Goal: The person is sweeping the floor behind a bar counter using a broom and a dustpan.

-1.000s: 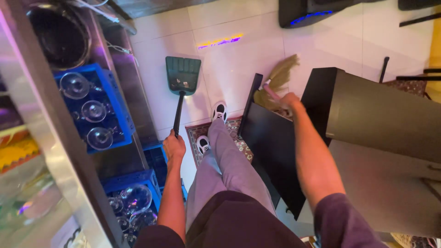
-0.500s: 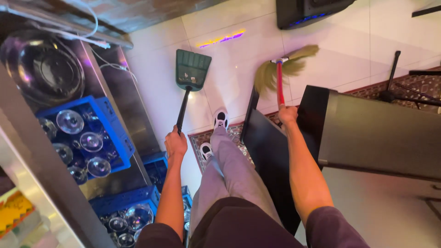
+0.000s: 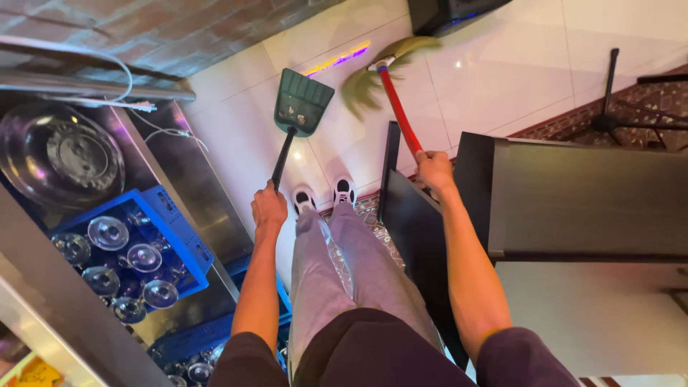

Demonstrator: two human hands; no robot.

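Since half a second ago the broom (image 3: pixel 390 79) has swung left, its bristles now just beside the dustpan (image 3: pixel 301 102); sweeping the bits in looks close; the right hand (image 3: pixel 434 170) grips the red broom handle; the left hand (image 3: pixel 269 208) grips the dustpan's black handle; both rest on the white floor tiles (image 3: pixel 502 79); a blue crate of glasses (image 3: pixel 183 240) sits left.

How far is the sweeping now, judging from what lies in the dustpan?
Some debris already lies in the green dustpan, held by the left hand. The right hand holds the red-handled broom, bristles on the white tile floor beside the pan. Emptying the pan is not yet done.
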